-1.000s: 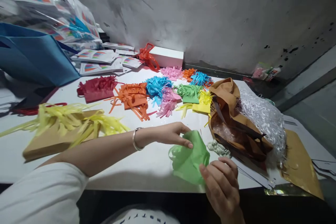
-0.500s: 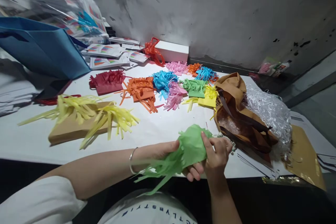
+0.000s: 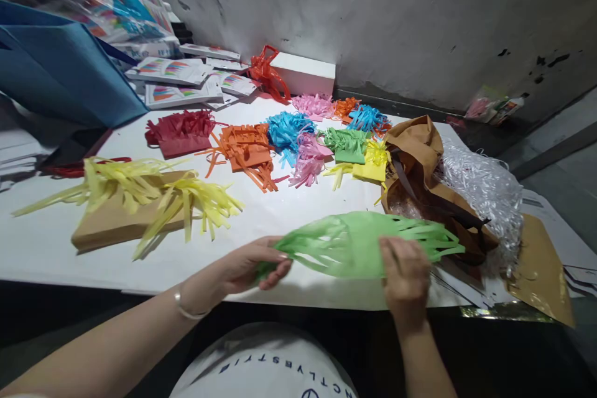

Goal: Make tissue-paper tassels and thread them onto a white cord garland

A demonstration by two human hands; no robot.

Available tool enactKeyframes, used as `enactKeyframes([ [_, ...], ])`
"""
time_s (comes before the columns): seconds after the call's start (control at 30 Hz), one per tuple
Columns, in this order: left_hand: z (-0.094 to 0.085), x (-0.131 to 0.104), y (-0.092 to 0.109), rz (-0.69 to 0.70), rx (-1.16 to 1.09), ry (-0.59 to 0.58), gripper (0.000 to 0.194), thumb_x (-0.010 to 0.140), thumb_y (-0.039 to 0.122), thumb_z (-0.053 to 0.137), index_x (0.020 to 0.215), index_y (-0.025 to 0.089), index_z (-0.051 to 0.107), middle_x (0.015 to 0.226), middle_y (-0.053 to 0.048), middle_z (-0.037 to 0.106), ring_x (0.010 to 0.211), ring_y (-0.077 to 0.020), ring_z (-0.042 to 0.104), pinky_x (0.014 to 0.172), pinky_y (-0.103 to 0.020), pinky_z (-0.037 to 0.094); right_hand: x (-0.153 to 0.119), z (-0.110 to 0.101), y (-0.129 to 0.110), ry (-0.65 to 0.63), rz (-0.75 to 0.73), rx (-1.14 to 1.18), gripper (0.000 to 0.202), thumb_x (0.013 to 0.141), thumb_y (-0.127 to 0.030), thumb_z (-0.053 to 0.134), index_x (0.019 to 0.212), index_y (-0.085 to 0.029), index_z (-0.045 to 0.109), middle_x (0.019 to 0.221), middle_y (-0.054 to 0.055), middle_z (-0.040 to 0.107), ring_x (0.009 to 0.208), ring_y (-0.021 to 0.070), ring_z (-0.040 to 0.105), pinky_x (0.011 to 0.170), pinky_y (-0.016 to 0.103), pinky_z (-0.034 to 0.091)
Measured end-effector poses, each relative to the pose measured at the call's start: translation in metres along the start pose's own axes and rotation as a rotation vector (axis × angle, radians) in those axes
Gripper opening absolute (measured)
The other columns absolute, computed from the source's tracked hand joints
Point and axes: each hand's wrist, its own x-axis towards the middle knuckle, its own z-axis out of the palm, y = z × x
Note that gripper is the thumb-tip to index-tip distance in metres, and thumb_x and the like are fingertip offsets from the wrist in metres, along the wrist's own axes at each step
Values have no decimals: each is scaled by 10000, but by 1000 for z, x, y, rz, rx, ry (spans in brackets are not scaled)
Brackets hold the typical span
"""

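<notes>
A green tissue-paper tassel sheet (image 3: 357,242), with strips cut at both ends and a solid middle, is stretched out above the front of the table. My left hand (image 3: 254,266) is closed round its gathered left strips. At the lower right edge of the solid part, my right hand (image 3: 407,273) pinches the paper, slightly blurred. The right-hand strips fan out loosely beyond it. To the left, pale yellow fringed paper (image 3: 200,202) lies over a flat brown cardboard piece (image 3: 135,230).
Fringed paper bundles, including a dark red one (image 3: 184,134) and an orange one (image 3: 247,149), lie mid-table. A brown bag (image 3: 415,143) and white shredded strands (image 3: 485,193) are at right. A blue bag (image 3: 69,74) and flat printed boxes (image 3: 172,70) stand at back left.
The green paper has gone from bunched between both hands to spread out lengthwise. My left hand has moved left onto its gathered strips; the right has moved slightly right.
</notes>
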Motion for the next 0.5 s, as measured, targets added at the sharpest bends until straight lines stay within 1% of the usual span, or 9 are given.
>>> enactKeyframes([
  [0.07,-29,-19,8,52,88,228,284,705,306,759,686,141,529,565,18,540,413,-53,441,377,-148,344,-10,20,-32,-218,-44,178,417,942,-9,393,1295,-113,589,1145,141,687,1132,241,613,1059,474,437],
  [0.17,-62,-43,10,224,399,699,359,734,427,737,927,162,589,858,-65,645,740,-190,643,615,-282,540,-22,44,-69,-303,-50,346,365,921,1,414,1193,-88,641,1120,148,699,1125,244,613,1059,454,445],
  [0.23,-68,-51,3,465,784,1035,484,749,460,728,1120,191,572,1130,-118,618,1093,-309,595,877,-445,532,-26,51,-80,-321,-13,375,350,915,0,423,1169,-86,648,1145,156,689,1144,257,599,1047,455,451],
  [0.27,-66,-52,-3,595,1005,1123,502,765,449,725,1172,206,562,1229,-127,578,1203,-336,527,972,-499,480,-27,52,-82,-337,6,379,347,916,-4,423,1168,-90,646,1156,155,684,1152,261,594,1046,460,447],
  [0.3,-62,-50,-11,700,1218,1108,485,791,422,713,1202,218,557,1294,-126,542,1261,-339,479,1029,-520,435,-27,51,-83,-353,21,385,343,918,-9,424,1165,-97,646,1154,152,683,1148,262,593,1045,466,442],
  [0.33,-55,-45,-19,768,1402,993,456,823,391,692,1225,228,554,1336,-124,517,1284,-327,459,1056,-513,415,-26,49,-82,-367,31,393,336,920,-14,426,1158,-104,646,1142,147,686,1138,261,598,1043,472,436],
  [0.37,-47,-39,-28,799,1542,812,422,860,361,660,1248,233,549,1356,-122,509,1280,-308,465,1058,-491,418,-26,47,-80,-379,40,401,327,920,-18,430,1147,-110,647,1126,141,690,1124,258,603,1040,476,432],
  [0.43,-32,-21,-45,778,1703,430,360,912,300,601,1261,223,554,1334,-124,543,1225,-274,510,1014,-435,452,-25,41,-77,-396,59,416,305,917,-23,444,1123,-117,648,1091,129,698,1085,246,618,1036,480,424],
  [0.5,-23,-2,-59,761,1777,287,262,936,240,564,1193,210,601,1242,-111,616,1149,-263,544,966,-420,450,-24,34,-74,-404,85,423,283,917,-36,458,1108,-124,646,1067,118,703,1053,238,627,1041,488,412],
])
